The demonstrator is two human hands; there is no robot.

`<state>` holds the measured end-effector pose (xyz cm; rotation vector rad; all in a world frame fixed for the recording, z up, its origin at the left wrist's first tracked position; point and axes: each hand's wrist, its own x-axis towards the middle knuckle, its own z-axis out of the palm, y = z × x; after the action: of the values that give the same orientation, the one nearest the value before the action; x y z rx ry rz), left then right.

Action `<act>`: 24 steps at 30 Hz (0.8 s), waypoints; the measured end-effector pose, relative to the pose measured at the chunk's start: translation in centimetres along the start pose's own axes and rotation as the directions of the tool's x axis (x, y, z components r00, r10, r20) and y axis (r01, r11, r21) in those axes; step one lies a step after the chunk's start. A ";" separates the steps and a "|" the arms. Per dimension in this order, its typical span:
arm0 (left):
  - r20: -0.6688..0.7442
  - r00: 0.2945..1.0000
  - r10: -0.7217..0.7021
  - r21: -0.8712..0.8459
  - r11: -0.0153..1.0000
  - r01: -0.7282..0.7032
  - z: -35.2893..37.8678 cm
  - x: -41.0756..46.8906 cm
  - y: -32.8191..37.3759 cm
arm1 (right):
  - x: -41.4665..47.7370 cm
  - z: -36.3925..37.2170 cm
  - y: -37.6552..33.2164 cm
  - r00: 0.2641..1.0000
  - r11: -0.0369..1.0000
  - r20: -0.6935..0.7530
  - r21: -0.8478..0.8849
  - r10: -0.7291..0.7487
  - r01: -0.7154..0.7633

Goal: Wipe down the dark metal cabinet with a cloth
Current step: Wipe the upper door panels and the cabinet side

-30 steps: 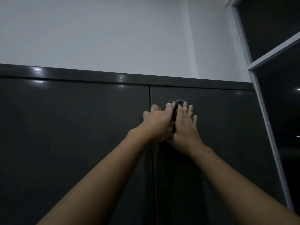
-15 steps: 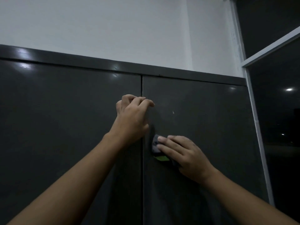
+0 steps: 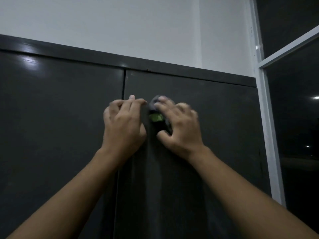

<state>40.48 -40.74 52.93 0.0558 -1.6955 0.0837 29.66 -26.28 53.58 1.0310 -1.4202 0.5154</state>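
shifted toward 12 o'clock: right hand, bent fingers pinning cloth to cabinet; left hand at 9 o'clock, curled, hold unclear. could drop cloth if pressed slackly.

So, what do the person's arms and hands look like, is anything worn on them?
The left arm and right arm are bare, no sleeves show. The left hand and right hand wear no gloves; no watch, ring or band is visible, though the right hand is blurred.
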 end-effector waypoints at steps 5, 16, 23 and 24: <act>0.074 0.997 0.034 -0.039 0.999 -0.031 0.4 1.0 2.3 | -7.0 1.7 -0.3 0.922 0.922 0.022 0.047 -0.386 0.384; 0.272 0.929 0.250 0.160 0.940 -0.300 7.9 -1.2 10.9 | -10.2 -4.9 18.1 0.987 0.992 -0.133 -0.101 -0.089 0.075; 0.256 0.944 0.209 0.191 0.946 -0.262 10.0 -2.1 13.0 | -14.1 -6.3 22.3 0.978 0.989 -0.152 0.009 0.144 -0.144; 0.253 0.945 0.206 0.189 0.948 -0.257 10.2 -2.3 13.3 | -15.9 -6.2 22.1 0.988 0.995 -0.121 0.007 0.097 -0.097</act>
<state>29.59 -28.43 49.06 0.0303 -1.9135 0.4595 12.57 -5.72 45.43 0.9190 -1.3670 0.6390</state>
